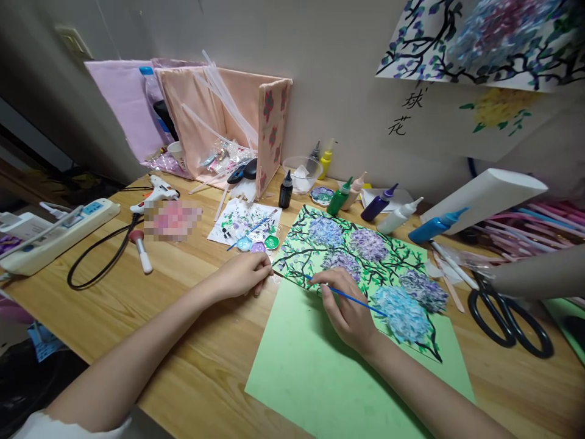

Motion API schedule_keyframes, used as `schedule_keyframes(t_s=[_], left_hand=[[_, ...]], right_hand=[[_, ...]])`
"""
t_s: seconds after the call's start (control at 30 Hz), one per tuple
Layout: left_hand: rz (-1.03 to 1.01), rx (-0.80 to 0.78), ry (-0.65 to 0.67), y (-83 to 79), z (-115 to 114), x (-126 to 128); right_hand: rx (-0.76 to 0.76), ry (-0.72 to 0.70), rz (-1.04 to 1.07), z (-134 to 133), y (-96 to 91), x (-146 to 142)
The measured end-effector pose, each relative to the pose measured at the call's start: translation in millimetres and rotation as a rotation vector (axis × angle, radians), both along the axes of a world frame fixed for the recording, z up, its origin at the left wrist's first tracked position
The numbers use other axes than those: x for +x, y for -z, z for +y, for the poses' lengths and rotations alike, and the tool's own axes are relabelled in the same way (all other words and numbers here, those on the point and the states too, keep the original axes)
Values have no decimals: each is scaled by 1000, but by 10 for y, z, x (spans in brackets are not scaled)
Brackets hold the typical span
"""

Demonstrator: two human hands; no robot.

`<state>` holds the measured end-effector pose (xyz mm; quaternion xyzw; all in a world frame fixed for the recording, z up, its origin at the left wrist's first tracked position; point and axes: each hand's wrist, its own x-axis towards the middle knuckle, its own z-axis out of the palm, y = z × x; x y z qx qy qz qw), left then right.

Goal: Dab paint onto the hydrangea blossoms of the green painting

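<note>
My right hand [347,308] holds a thin blue paintbrush [351,297] in a pen-like grip, its tip end over the lower left part of a flower painting [388,268]. Blue and purple blossoms, black branches and green leaves cover that sheet. It lies on a plain light green sheet [292,360]. At the painting's left corner, my left hand [247,274] rests with curled fingers, thumb and forefinger closed on the edge. Just beyond it are small paint-filled dishes [258,246] and a paint-dabbed paper [242,219] with another blue brush [249,233] on it.
Several paint bottles [340,196] line the painting's far side. Black-handled scissors [509,320] lie to the right, near what looks like another person's forearm [543,274]. A glue gun [158,195], power strip [64,235] and fabric-covered box [274,134] stand at left and back.
</note>
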<state>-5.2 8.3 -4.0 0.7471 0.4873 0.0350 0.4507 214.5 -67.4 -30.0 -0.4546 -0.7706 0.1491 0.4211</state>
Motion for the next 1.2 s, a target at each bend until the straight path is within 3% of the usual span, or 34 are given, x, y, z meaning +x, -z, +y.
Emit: schedule_keyframes(t_s=[0.27,1.2], left_hand=[[26,17,22,-69,-7,23],[9,8,18,-64,-6,22]], right_hand=[[-35,0,-25,-11,-1,-2],[-39,-3,-29,-4,-12,0]])
